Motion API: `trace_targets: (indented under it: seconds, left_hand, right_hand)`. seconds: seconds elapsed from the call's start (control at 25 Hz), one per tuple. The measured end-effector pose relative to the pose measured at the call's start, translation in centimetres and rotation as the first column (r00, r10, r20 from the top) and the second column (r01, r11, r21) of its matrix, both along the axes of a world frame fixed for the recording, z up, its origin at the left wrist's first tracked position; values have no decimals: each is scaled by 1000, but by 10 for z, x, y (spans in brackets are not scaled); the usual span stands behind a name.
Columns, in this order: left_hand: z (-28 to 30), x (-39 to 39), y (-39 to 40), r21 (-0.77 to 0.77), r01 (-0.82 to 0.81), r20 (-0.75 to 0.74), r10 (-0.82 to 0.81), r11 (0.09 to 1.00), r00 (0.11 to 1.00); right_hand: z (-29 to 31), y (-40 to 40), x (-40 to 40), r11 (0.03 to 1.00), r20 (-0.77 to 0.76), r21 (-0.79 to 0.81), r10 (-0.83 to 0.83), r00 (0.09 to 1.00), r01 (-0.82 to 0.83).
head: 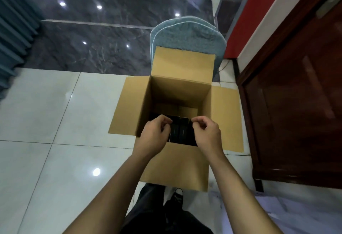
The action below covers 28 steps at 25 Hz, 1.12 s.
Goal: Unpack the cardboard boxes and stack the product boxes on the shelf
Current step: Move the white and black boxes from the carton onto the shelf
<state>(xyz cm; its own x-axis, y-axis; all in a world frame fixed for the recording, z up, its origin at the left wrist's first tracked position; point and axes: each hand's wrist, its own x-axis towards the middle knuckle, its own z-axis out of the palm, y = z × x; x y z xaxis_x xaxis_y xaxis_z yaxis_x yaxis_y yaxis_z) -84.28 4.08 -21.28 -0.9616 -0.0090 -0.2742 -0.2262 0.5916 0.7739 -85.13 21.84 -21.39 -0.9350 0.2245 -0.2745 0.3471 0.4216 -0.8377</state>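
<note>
Carton (177,93) stands open on the floor (46,104), all four flaps folded out. Black boxes (182,132) sit low inside at the near wall; count unclear, printing unreadable, their near ends hidden by the hands. Left hand (154,135) and right hand (207,133) reach in from above, fingers curled, pinching the top edges of the boxes from either side. Blue mats (187,34) lie behind the carton, partly covered by its far flap.

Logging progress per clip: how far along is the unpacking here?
Done: the cardboard box stands open, and part of its bottom shows bare. In hand: the left hand and right hand reach in at the black product boxes. Left: several remain inside; no shelf is in view.
</note>
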Motion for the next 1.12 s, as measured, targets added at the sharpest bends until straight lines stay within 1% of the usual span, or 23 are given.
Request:
trace_targets:
  seconds: [0.12, 0.24, 0.52, 0.64, 0.84, 1.0, 1.12]
  left_hand:
    - [-13, -30, -5, 7, 52, 47, -52, 999, 998]
    - [-29, -51, -13, -19, 82, 83, -81, 996, 993]
    - [-81, -83, -17, -65, 151, 167, -138, 986, 976]
    - [-110, -94, -14, -92, 159, 215, -137, 983, 967]
    - [-157, -102, -1, -116, 193, 244, -160, 974, 956]
    - [-200, -113, 11, -165, 235, 282, -183, 958, 942]
    - [-226, -122, 11, -245, 241, 312, -159, 939, 937]
  right_hand:
    - [-16, -8, -21, 1000, 66, 23, -12, 998, 10]
    - [-35, -11, -37, 999, 137, 38, -44, 990, 39]
    - [-88, -7, -55, 991, 236, 87, -119, 965, 101]
    - [-115, -5, -64, 992, 290, 115, -91, 953, 60]
    - [-156, -4, -81, 989, 340, 147, -19, 940, -33]
    - [-201, -4, -94, 975, 384, 210, -12, 923, -75]
    - [-230, -6, -102, 961, 419, 258, -18, 908, -100]
